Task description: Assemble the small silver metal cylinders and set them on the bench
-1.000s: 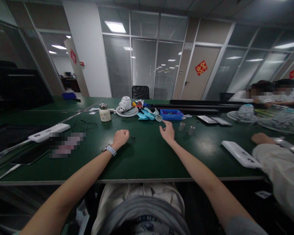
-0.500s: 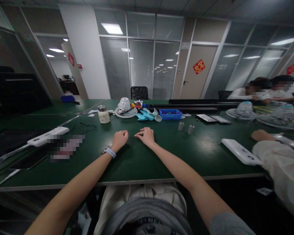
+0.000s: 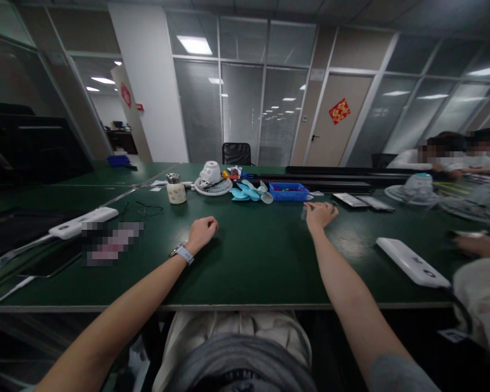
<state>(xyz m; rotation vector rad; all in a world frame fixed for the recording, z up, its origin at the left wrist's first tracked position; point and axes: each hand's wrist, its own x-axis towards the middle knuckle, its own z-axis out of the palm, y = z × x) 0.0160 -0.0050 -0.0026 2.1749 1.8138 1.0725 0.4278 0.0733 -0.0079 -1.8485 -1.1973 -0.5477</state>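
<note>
Roughly upright, the grey cylinder (image 3: 304,213)

Grey sleeve (image 3: 398,373), 1 pale-strapped wristwatch (image 3: 183,252)

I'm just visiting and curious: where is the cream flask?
In the head view, the cream flask stands left of centre on the green table, left of the white fan.

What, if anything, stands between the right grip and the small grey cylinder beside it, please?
Nothing visible does: the right grip is next to the small grey cylinder, and they meet at the cylinder's edge in this view, though actual contact is unclear. The blue tray sits farther back, not between them.
</note>
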